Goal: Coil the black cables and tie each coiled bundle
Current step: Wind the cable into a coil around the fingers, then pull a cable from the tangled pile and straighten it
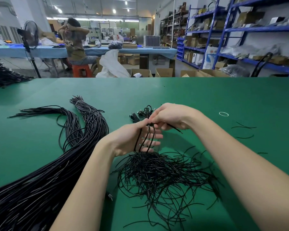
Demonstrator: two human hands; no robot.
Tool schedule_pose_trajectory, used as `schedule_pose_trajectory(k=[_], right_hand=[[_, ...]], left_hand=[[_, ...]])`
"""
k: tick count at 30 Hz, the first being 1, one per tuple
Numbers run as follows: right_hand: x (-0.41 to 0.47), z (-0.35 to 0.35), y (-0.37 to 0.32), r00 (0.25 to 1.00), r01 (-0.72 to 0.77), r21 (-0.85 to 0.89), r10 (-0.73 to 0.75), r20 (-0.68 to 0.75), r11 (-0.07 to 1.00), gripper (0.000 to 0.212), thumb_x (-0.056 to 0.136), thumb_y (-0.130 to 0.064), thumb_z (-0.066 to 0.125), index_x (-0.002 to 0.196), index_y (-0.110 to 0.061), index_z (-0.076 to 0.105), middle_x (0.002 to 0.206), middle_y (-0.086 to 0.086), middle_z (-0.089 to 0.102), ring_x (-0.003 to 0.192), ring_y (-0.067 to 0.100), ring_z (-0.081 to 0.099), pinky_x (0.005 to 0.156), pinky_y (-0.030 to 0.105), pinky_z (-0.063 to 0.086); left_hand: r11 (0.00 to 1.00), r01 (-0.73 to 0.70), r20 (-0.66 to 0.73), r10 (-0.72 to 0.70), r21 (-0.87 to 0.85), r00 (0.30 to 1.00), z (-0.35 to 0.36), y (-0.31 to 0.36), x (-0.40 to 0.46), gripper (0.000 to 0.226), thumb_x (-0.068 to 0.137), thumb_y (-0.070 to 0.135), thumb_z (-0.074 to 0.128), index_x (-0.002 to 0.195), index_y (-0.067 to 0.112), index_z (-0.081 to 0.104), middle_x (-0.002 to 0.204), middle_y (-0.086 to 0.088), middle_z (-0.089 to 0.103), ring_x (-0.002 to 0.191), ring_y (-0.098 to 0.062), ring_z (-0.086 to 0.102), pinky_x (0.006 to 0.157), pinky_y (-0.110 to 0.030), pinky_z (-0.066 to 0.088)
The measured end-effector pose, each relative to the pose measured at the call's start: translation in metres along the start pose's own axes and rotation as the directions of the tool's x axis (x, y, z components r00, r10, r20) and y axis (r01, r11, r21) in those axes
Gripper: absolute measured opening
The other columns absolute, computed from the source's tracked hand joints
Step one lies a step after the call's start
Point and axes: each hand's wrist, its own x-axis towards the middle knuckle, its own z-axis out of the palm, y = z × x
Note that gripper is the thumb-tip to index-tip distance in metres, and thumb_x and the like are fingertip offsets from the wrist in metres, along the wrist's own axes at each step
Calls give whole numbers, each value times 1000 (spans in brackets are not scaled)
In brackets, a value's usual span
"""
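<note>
The fingers (pixel 153 140) of the left hand (pixel 132 139) lay straight and a little spread, palm up, with loops of a black cable (pixel 144 139) draped across them while the thumb pressed the loops at the top. The right hand (pixel 169 116) met it there, its fingertips pinching the cable at the same spot; a short black end stuck out below that hand toward the right. Both hands hung above a green table (pixel 207 94).

Right under the hands lay a loose heap of thin black ties (pixel 162 174), spreading toward the near edge. To the left a thick bundle of cables (pixel 45 177) ran from the near left corner up the table, splitting into two fanned ends; the farther one was bound with a pale band (pixel 78 102). Just beyond the hands sat a small coil (pixel 143 113) with plugs. A white ring (pixel 223 114) lay well to the right, with a few stray ties (pixel 244 127) near it.

Past the table a person (pixel 73 42) sat on an orange stool (pixel 81 70) at a blue bench, and blue shelves (pixel 227 29) stood on the right.
</note>
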Motion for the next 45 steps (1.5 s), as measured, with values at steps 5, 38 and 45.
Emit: schedule_pose_trajectory(k=[5,38,45], right_hand=[[-11,19,12,967,98,86,-74,-246,991,18,91,-1,54,88,-14,67,71,4,76,64,17,71,67,36,65],[-45,8,-1,901,334,-171,-368,-231,927,25,78,-57,79,94,-37,77,87,-27,73,90,-1,68,79,27,55],[-19,13,-1,915,337,-135,-358,-184,932,18,95,-37,70,88,-21,76,77,-7,75,69,3,62,79,32,52]], left_hand=[[985,-147,-176,130,-89,976,0,3,6,56,108,45,24,107,5,63,98,-10,73,94,-23,72,89,-43,56],[966,-258,42,257,15,965,24,4,0,18,103,12,51,105,-1,62,89,-14,73,86,-25,72,77,-29,60],[967,-253,77,255,-34,964,25,4,-8,21,98,13,52,91,-4,63,73,-11,67,83,-26,73,72,-24,58]])
